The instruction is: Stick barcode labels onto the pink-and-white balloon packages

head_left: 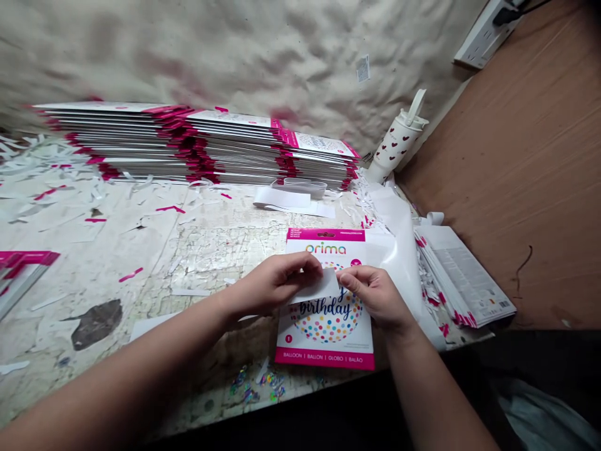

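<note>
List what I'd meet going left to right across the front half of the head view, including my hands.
Pink-edged packs, dark patch, left hand, white slip, right hand, right-side packs.

Single head-worn camera looks from above near edge of counter (201, 250), facing forward and down. Close range: left hand (277, 279) and right hand (380, 294) just below centre of view, forearms (141, 363) crossing lower part. Wide field reaches back to wrinkled backdrop (263, 56) along top, brown panel (530, 169) at right.
</note>
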The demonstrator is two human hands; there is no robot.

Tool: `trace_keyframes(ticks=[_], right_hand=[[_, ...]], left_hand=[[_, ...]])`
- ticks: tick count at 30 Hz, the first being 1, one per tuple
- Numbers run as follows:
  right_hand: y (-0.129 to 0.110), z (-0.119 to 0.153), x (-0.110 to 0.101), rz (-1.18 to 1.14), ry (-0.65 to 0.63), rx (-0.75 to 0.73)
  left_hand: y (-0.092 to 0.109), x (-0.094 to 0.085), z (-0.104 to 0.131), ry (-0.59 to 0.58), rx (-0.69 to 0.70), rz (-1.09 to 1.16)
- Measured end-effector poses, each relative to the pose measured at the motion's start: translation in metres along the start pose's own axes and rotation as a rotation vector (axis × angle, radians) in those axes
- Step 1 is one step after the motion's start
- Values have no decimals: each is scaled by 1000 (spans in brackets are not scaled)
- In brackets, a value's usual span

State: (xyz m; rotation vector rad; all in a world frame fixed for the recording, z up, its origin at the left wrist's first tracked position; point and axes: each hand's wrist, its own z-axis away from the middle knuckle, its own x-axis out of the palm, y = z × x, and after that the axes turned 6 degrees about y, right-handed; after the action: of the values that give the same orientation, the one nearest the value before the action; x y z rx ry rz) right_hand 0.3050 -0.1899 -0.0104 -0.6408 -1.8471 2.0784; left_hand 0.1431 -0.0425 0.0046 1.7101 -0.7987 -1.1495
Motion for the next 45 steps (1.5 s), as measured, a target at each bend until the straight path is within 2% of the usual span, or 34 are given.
trace_keyframes(ticks=[7,15,18,23,25,27,31,33,35,38,39,41,45], right_hand=[[0,1,2,-32,18,36],[-3,6,4,80,37,-52],[-6,8,7,123,55,-92],[-1,6,11,75,139,-66],[4,3,13,23,185,-33],[8,-1,17,-21,208,-2],[15,-12,25,-121,266,37],[18,-17,27,-212,360,61],[20,-23,26,-277,453,80],[21,-40,25,-260,493,64],[21,-48,26,-226,495,40],[17,-70,29,-150,517,-12],[8,-117,32,-85,552,-49]], left_hand=[[1,1,1,3,1,38],[2,3,0,-8,0,16],[6,-6,-3,-85,-31,-17],[12,-31,0,-367,-164,-8],[12,-39,3,-414,-240,5],[12,-46,4,-412,-300,30],[12,-72,2,-277,-348,20],[13,-92,3,-228,-445,-6],[11,-115,7,-240,-572,-1],[2,-151,12,-205,-672,-16],[-2,-163,12,-146,-671,-51],[-10,-185,9,51,-639,-172],[-16,-221,0,613,-451,-492]])
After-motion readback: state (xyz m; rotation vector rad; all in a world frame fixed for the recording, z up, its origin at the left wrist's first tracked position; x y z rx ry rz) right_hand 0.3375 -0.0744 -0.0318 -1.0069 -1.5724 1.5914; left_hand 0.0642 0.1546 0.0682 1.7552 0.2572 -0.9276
